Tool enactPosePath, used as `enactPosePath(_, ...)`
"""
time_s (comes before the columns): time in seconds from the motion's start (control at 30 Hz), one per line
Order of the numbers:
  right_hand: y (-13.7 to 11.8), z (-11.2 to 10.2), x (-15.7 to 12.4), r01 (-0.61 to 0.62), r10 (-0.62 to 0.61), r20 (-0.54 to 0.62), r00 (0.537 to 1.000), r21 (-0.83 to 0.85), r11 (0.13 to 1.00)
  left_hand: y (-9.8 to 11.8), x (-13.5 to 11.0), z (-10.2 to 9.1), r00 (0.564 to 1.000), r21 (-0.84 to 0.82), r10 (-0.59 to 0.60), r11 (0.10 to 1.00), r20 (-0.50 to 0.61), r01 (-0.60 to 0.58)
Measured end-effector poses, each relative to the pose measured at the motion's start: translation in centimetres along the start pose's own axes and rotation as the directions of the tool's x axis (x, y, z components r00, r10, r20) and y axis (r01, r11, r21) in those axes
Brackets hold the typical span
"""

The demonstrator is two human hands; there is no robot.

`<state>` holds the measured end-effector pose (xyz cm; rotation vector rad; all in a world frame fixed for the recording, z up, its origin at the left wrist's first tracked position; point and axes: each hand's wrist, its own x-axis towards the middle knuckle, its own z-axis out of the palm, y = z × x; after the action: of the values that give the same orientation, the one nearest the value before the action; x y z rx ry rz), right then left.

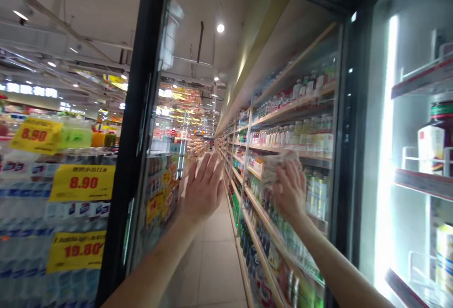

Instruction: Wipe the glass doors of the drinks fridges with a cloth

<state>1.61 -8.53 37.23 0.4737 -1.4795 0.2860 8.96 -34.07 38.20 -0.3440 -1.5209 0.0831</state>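
Note:
An open glass cooler door (244,86) with a black frame swings out in front of me. My left hand (203,187) lies flat against the glass, fingers stretched upward and together. My right hand (290,190) presses a crumpled pale cloth (278,166) against the glass further right, fingers closed on it. Through the glass I see a long aisle of drink shelves.
The lit cooler interior (421,157) with shelves and bottles is at the right. Stacked water packs with yellow price tags (81,183) stand at the left. A tiled aisle floor (215,260) runs ahead between shelves.

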Motion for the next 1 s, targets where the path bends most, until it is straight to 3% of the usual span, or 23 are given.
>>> enactPosePath(0.07,3.6,-0.5,-0.1,-0.294,0.29,-0.123,0.949,-0.017,0.956,0.5,0.2,0.5,1.0,0.069,-0.004,0.998,0.029,0.002)
enactPosePath(0.13,4.1,-0.5,0.0,-0.432,0.427,-0.194,0.883,0.017,0.902,0.7,0.3,0.8,0.999,0.094,-0.007,0.996,0.044,0.003)
enactPosePath(0.2,1.1,-0.3,0.0,-0.392,0.398,-0.178,0.9,0.066,0.917,0.6,0.3,1.0,0.998,0.094,-0.015,0.996,0.054,0.01)
enactPosePath(0.27,-3.4,0.2,-0.2,-0.13,0.132,-0.024,0.991,0.084,0.988,0.2,0.1,1.1,0.998,0.08,-0.014,0.997,0.066,0.009)
enactPosePath(0.3,-5.3,0.4,-0.4,0.018,-0.026,0.085,0.996,0.097,0.995,0.0,0.0,1.1,0.997,0.071,-0.008,0.997,0.072,0.003)
enactPosePath(0.37,-7.0,0.6,-1.0,0.132,-0.146,0.136,0.98,0.106,0.986,-0.2,-0.3,1.1,0.997,0.06,0.001,0.998,0.082,-0.006)
enactPosePath(0.4,-6.6,0.6,-1.2,0.128,-0.138,0.118,0.983,0.089,0.988,-0.3,-0.5,1.0,0.996,0.059,0.001,0.998,0.088,-0.007)
enactPosePath(0.47,-4.0,0.2,-1.6,-0.011,0.011,0.0,1.0,0.023,1.0,-0.1,-0.9,0.9,0.995,0.06,-0.003,0.998,0.102,-0.003)
enactPosePath(0.53,-1.1,0.0,-1.9,-0.254,0.251,-0.107,0.962,-0.014,0.967,0.1,-1.2,0.9,0.994,0.062,-0.005,0.998,0.113,-0.002)
enactPosePath(0.6,-0.6,0.0,-2.4,-0.387,0.382,-0.147,0.912,-0.002,0.922,0.4,-1.3,0.9,0.994,0.064,-0.008,0.998,0.109,0.001)
enactPosePath(0.67,-2.9,0.3,-3.3,-0.29,0.291,-0.091,0.952,0.028,0.957,0.4,-1.3,0.8,0.994,0.059,-0.018,0.998,0.104,0.012)
enactPosePath(0.73,-6.1,0.6,-4.2,-0.04,0.037,0.035,0.999,0.074,0.996,0.3,-1.4,0.8,0.995,0.048,-0.025,0.999,0.101,0.02)
enactPosePath(0.8,-7.7,0.9,-4.9,0.112,-0.124,0.106,0.987,0.108,0.988,0.3,-1.9,0.7,0.994,0.039,-0.027,0.999,0.104,0.023)
enactPosePath(0.87,-6.8,0.8,-5.1,0.074,-0.079,0.077,0.994,0.068,0.995,0.3,-2.8,0.5,0.994,0.037,-0.023,0.999,0.109,0.019)
enactPosePath(0.93,-4.5,0.6,-4.8,-0.115,0.115,-0.029,0.993,-0.003,0.993,0.5,-3.7,0.4,0.993,0.044,-0.026,0.999,0.114,0.021)
enactPosePath(1.0,-3.3,0.3,-4.7,-0.291,0.286,-0.122,0.95,-0.027,0.956,0.8,-4.4,0.4,0.993,0.052,-0.038,0.998,0.108,0.033)
